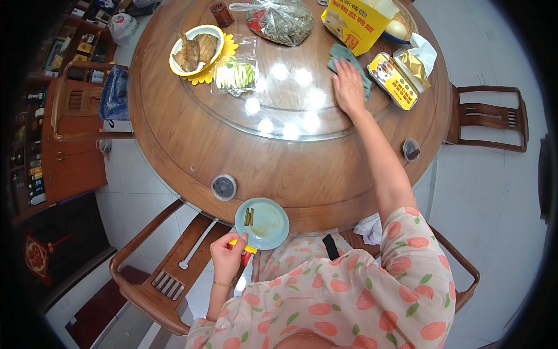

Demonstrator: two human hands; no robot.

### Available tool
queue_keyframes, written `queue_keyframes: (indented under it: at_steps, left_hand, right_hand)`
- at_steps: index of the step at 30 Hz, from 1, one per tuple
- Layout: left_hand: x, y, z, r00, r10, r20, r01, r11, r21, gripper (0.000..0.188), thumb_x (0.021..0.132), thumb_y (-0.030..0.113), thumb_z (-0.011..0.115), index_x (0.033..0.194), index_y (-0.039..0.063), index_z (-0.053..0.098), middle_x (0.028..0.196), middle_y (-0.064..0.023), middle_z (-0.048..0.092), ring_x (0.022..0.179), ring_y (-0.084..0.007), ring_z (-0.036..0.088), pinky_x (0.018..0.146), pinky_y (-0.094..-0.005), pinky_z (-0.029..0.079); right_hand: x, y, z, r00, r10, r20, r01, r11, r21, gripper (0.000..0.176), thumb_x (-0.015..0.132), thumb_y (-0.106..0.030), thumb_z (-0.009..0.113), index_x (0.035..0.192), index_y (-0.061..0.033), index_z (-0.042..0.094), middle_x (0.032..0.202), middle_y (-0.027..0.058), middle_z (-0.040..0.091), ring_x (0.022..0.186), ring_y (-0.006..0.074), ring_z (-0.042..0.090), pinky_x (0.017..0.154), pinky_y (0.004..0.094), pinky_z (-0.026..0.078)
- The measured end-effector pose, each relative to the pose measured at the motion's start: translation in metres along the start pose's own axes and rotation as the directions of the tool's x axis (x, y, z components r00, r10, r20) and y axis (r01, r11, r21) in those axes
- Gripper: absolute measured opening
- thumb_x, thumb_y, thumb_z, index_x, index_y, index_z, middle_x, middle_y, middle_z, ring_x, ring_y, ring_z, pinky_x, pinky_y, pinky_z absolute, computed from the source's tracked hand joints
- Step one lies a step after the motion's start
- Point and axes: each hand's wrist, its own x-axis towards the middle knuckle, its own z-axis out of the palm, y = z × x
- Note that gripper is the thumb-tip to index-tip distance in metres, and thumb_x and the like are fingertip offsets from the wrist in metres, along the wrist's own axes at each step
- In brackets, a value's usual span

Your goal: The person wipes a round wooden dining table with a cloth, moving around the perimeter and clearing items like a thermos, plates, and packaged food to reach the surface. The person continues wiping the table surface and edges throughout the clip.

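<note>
My left hand (226, 257) grips the rim of a pale blue plate (267, 231) just over the table's near edge. Two short green-brown vegetable strips (249, 217) and a smear of sauce lie on that plate. A small red and yellow packet (246, 253) is also in this hand, partly hidden under the plate. Stretched far forward, my right hand (348, 87) presses a grey-green cloth (340, 53) onto the glass turntable (283, 113). Right of the cloth stand a yellow printed bag (357, 26) and a yellow printed box (394, 83) on the turntable.
A bowl of fried fish (175, 66) and a clear box of cut cucumber (235, 76) sit at left. Behind is a tied plastic bag (281, 22). Lidded sauce cups (224, 187) rest nearer. Wooden chairs (490, 109) surround the round table (305, 174).
</note>
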Motion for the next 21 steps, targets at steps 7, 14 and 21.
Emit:
queue_keyframes:
  at_steps: [7, 14, 21]
  left_hand:
    - [-0.002, 0.009, 0.003, 0.999, -0.039, 0.012, 0.039, 0.999, -0.009, 0.018, 0.09, 0.006, 0.072, 0.077, -0.003, 0.066, 0.065, 0.0023, 0.059, 0.056, -0.0025, 0.051, 0.049, -0.0212, 0.039]
    - [0.003, 0.016, 0.008, 0.999, 0.044, -0.006, -0.044, 0.999, -0.012, 0.019, 0.091, 0.006, 0.071, 0.075, -0.002, 0.065, 0.062, 0.0016, 0.058, 0.046, -0.0039, 0.05, 0.042, -0.0219, 0.036]
    - [0.004, 0.008, 0.003, 1.0, -0.014, -0.013, 0.015, 1.0, 0.028, 0.018, 0.09, 0.008, 0.073, 0.077, -0.001, 0.067, 0.066, 0.0043, 0.059, 0.059, -0.001, 0.049, 0.052, -0.0194, 0.039]
  right_hand:
    - [-0.028, -0.115, 0.032, 0.878, -0.471, 0.082, 0.365, 0.771, 0.521, 0.038, 0.096, -0.01, 0.048, 0.133, -0.0043, 0.056, 0.142, 0.0158, 0.054, 0.13, 0.0317, 0.052, 0.111, 0.0407, 0.041]
    - [-0.027, -0.053, 0.008, 0.919, -0.359, 0.162, 0.296, 0.901, 0.317, 0.045, 0.093, -0.012, 0.052, 0.137, -0.0122, 0.056, 0.149, 0.0078, 0.05, 0.136, 0.0301, 0.047, 0.116, 0.0464, 0.034]
    - [-0.013, -0.117, 0.014, 0.914, -0.286, 0.287, 0.222, 0.946, 0.236, 0.048, 0.092, -0.016, 0.053, 0.14, -0.0115, 0.052, 0.144, 0.0124, 0.055, 0.136, 0.0314, 0.048, 0.119, 0.0482, 0.029]
